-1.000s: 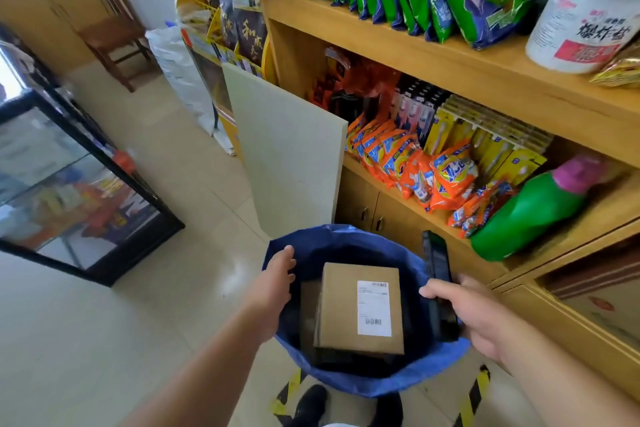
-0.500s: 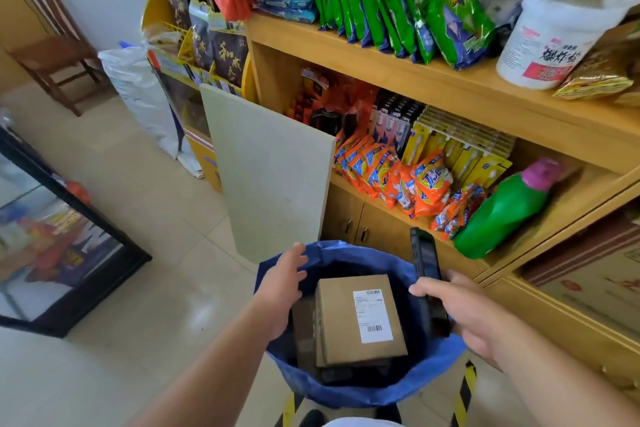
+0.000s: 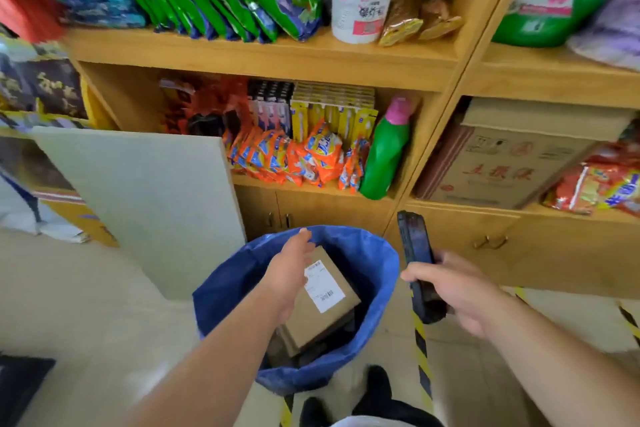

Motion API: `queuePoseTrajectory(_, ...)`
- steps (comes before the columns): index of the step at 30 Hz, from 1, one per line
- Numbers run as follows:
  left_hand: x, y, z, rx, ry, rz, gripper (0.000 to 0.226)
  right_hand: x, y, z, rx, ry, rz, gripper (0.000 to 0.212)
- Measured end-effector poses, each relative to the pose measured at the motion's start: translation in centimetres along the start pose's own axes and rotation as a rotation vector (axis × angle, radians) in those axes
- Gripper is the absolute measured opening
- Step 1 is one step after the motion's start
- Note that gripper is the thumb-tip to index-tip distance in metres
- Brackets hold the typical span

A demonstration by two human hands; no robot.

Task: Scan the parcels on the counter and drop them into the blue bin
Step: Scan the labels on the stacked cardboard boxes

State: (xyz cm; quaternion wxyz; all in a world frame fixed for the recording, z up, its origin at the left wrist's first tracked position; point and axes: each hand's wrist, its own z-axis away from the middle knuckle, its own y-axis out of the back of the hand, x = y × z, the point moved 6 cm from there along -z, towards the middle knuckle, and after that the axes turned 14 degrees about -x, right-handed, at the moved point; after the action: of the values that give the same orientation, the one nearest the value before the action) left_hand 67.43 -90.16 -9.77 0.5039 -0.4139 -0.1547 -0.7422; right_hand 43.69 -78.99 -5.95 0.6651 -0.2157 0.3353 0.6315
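Note:
A blue bin (image 3: 375, 274) lined with a blue bag stands on the floor in front of me. Inside it lies a brown cardboard parcel (image 3: 334, 319) with a white barcode label facing up, on top of darker items. My left hand (image 3: 289, 272) hovers over the bin's mouth with straight, relaxed fingers, just above the parcel and holding nothing. My right hand (image 3: 457, 291) is to the right of the bin and grips a dark handheld scanner (image 3: 414, 250) that stands upright.
A wooden shelf unit (image 3: 263, 55) full of snack packs, a green bottle (image 3: 384, 152) and cartons stands right behind the bin. A pale board (image 3: 145, 198) leans against it on the left. Yellow-black tape (image 3: 420, 350) marks the floor. My shoes (image 3: 377, 388) are below the bin.
The view has swung right toward the shelves. My left hand has moved from the bin's left rim to above the parcel. The parcel now lies tilted in the bin.

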Motion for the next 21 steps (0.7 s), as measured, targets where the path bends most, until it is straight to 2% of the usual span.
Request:
queuePoseTrajectory(2,0.2,-3.1,-0.7,-0.060,-0.004,-0.060,0.037,1.8,2.0,1.9,0.057,-0.015,-0.059,0.016)
queuePoseTrajectory(6,0.6,-9.4,-1.3,-0.187,0.005,-0.159,0.032,5.8,6.1,5.3,0.177,-0.045,-0.166,0.035)
queuePoseTrajectory(12,0.0,-19.5,-1.5,-0.318,-0.007,-0.332,0.027,11.8,11.5,11.1,0.279,-0.018,-0.317,0.041)
queuePoseTrajectory(18,-4.6,-31.1,1.0,-0.453,-0.024,-0.468,0.039,19.8,17.1,18.7,0.377,0.008,-0.458,0.044)
queuePoseTrajectory(21,-7.6,-37.4,3.0,-0.516,-0.032,-0.533,0.042,24.7,19.8,23.0,0.445,0.012,-0.504,0.054)
